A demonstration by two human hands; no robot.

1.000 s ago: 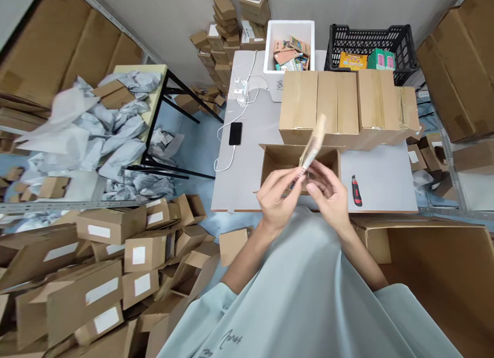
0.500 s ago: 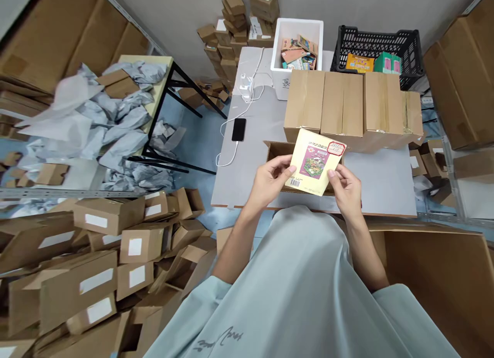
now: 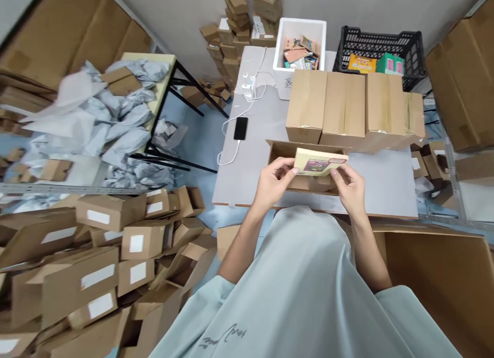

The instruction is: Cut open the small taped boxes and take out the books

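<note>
A pale yellow book (image 3: 303,163) with a purple picture and a red-rimmed label is held between both hands. It is tilted so its face looks foreshortened. My left hand (image 3: 273,182) pinches its left edge, thumb in front. At the right edge, the fingers of my right hand (image 3: 350,188) are closed on it in the same way. Just beneath and behind the book is an open cardboard box (image 3: 276,151) on the grey table (image 3: 247,178); the book hides part of its inside.
Several closed cartons (image 3: 343,103) stand behind the open box. Farther back are a white foam box (image 3: 281,49) with packets and a black crate (image 3: 389,39). A phone (image 3: 241,128) on a cable lies left. Small boxes (image 3: 141,239) crowd the left floor; a large open carton (image 3: 432,275) is at right.
The book was edge-on at first, then turned to show its printed face, and is now tipped flatter. Both hands have kept hold of it. The view has shifted slightly.
</note>
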